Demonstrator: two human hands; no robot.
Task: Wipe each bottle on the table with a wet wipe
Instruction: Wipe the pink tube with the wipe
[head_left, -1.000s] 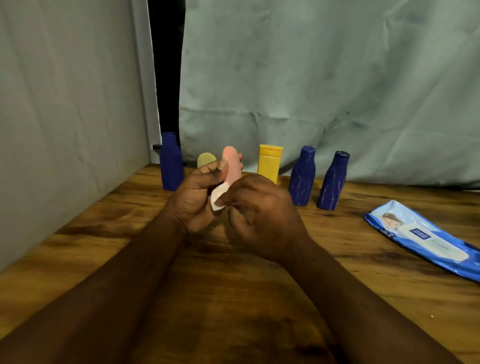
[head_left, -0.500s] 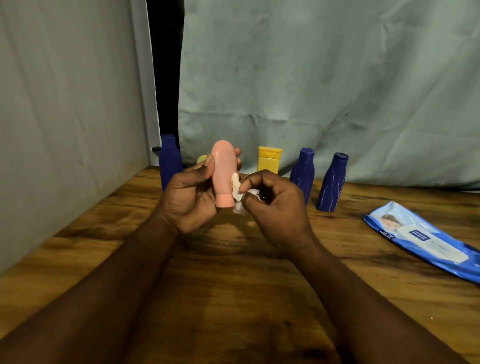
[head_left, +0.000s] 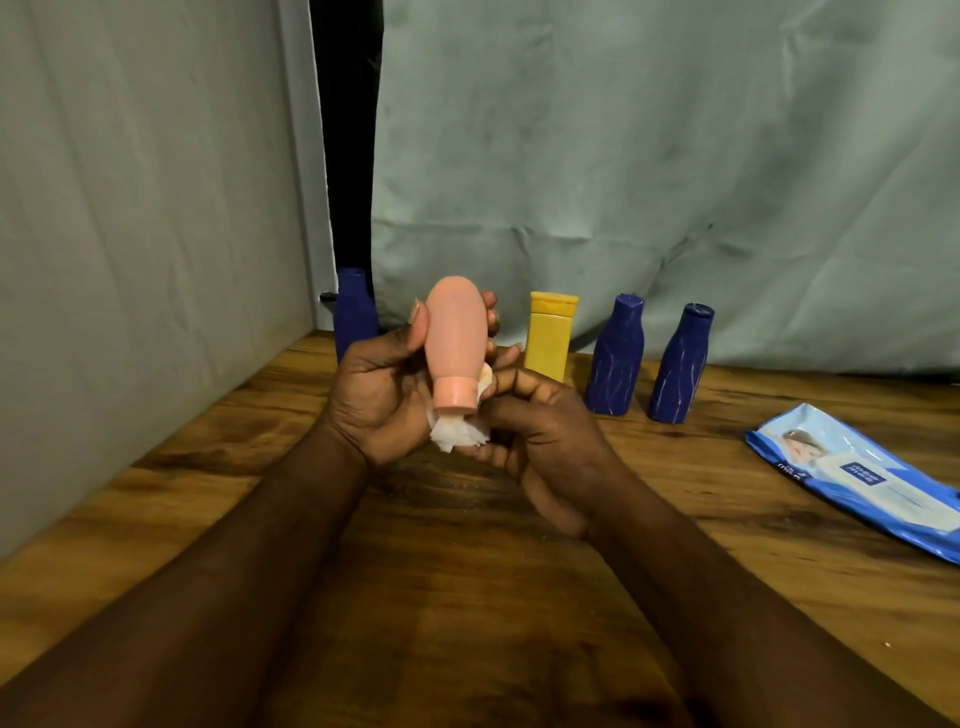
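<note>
My left hand (head_left: 382, 395) grips a pink bottle (head_left: 454, 338) upside down, cap end toward me, above the wooden table (head_left: 467, 571). My right hand (head_left: 540, 441) holds a crumpled white wet wipe (head_left: 457, 434) against the bottle's cap and lower side. Along the back stand a dark blue bottle (head_left: 353, 312) on the left, a yellow bottle (head_left: 550, 338), and two more dark blue bottles (head_left: 615, 356) (head_left: 680, 364) to the right.
A blue pack of wet wipes (head_left: 862, 478) lies flat at the right of the table. A grey wall closes the left side and a pale cloth backdrop hangs behind the row of bottles.
The pink bottle has been lifted and turned more upright in my left hand. My right hand slid the wipe from the bottle's side down to its cap end.
</note>
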